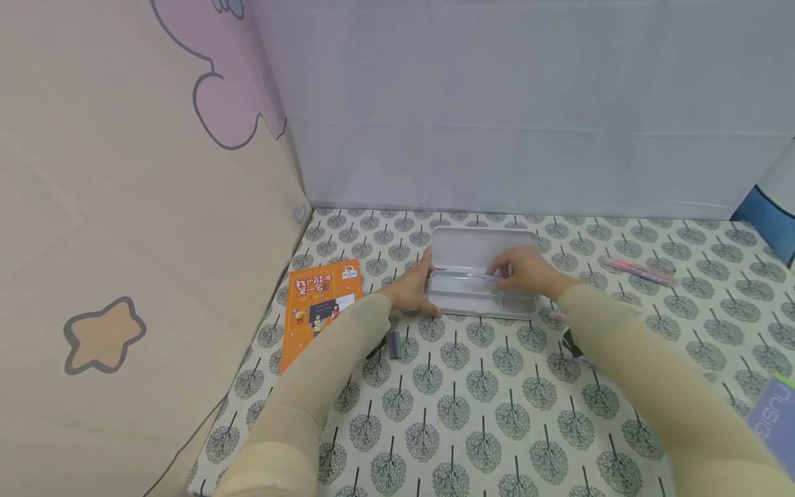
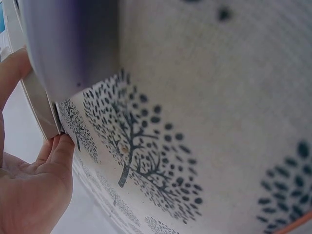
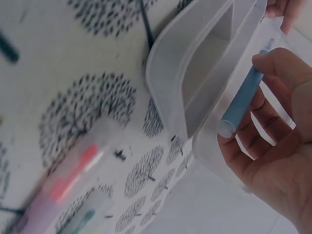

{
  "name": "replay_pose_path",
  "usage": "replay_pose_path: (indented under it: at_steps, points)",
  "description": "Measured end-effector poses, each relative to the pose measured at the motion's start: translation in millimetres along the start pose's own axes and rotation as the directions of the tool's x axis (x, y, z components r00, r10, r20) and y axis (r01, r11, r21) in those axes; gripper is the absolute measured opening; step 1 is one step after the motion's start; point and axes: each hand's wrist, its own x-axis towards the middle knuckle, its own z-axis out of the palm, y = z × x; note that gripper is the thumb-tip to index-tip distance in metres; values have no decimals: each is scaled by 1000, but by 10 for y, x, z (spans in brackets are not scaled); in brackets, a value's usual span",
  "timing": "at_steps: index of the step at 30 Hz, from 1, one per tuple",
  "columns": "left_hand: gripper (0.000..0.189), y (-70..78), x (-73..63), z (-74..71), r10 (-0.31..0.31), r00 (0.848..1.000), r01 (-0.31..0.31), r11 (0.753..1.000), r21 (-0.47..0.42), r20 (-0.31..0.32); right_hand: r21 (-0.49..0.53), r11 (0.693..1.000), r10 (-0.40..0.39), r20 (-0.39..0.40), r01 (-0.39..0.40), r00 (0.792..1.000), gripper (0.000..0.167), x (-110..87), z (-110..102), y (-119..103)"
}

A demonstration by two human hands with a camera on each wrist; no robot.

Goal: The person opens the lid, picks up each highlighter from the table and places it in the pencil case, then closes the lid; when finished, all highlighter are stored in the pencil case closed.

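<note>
A white pencil case [image 1: 462, 302] stands on the patterned tablecloth, its lid [image 1: 481, 248] raised at the back and its divided tray facing up. At the case's left side is my left hand [image 1: 410, 286], thumb at the front corner and fingers reaching to the hinge side, gripping the edge. My right hand [image 1: 526, 269] pinches a light-blue pen [image 3: 243, 95] between thumb and fingers, over the tray's rear compartment. In the right wrist view the pen slants across the fingers, its clear end toward the palm.
An orange book [image 1: 298, 297] lies to the left. Pink pens [image 1: 641, 271] rest at the right, and others are partly hidden by the right sleeve. A purple item [image 1: 773, 417] is at the right edge. Beside the left forearm is a small purple-and-green bar [image 1: 394, 345].
</note>
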Motion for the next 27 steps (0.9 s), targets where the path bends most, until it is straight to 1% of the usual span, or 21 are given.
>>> replay_pose_path:
  at_steps: [2,6,10,17,22,27]
  points:
    - [150,0,-1,-2,4,1000,-4,1000,-3,3,-3,1000,-19,6,19,1000,22,29,44,-42]
    - [149,2,1,-2,3,1000,-3,1000,9,7,5,1000,-25,27,25,999,20,71,109,-115]
    - [149,3,0,1,1,1000,-1,1000,11,6,35,999,-31,36,30,999,19,105,177,-150]
    - [149,-12,14,9,9,1000,-9,1000,1,11,9,995,-103,33,103,994,18,163,275,-198]
    - [149,-37,31,20,21,1000,-21,1000,-1,7,19,995,-94,39,94,995,21,170,281,-251]
    - [149,-30,19,11,17,1000,-17,1000,-4,4,29,997,-78,15,77,997,25,173,289,-191]
